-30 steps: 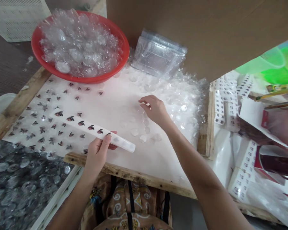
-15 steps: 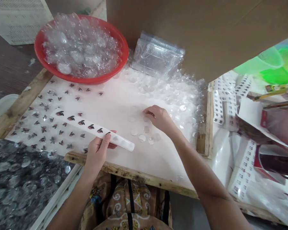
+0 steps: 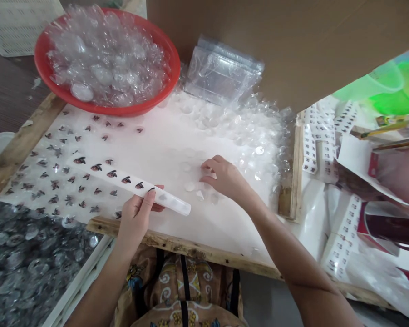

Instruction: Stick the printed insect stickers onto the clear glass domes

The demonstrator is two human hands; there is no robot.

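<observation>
My left hand (image 3: pixel 138 215) grips a long white sticker strip (image 3: pixel 119 179) near its right end, thumb on top and fingers beneath. The strip carries a row of small dark winged prints and slants down to the right. My right hand (image 3: pixel 223 177) is over the white work surface (image 3: pixel 153 152), thumb and index finger curved with a gap between them; nothing shows in the gap. Beside and below its fingertips lie several clear round plastic pieces (image 3: pixel 189 186). On the left of the surface, many clear pieces bear the same winged print (image 3: pixel 81 189).
A red basin (image 3: pixel 105 109) heaped with clear plastic pieces stands at the back left. Clear plastic boxes (image 3: pixel 221 72) lean by a cardboard box (image 3: pixel 275 41). A wooden rim (image 3: pixel 190 250) edges the surface. More sticker sheets (image 3: pixel 342 236) lie right; loose clear pieces (image 3: pixel 30 268) fill the lower left.
My right thumb and index finger have moved apart, and the hand has shifted slightly toward me. The left hand keeps hold of the strip. The camera view has shifted a little.
</observation>
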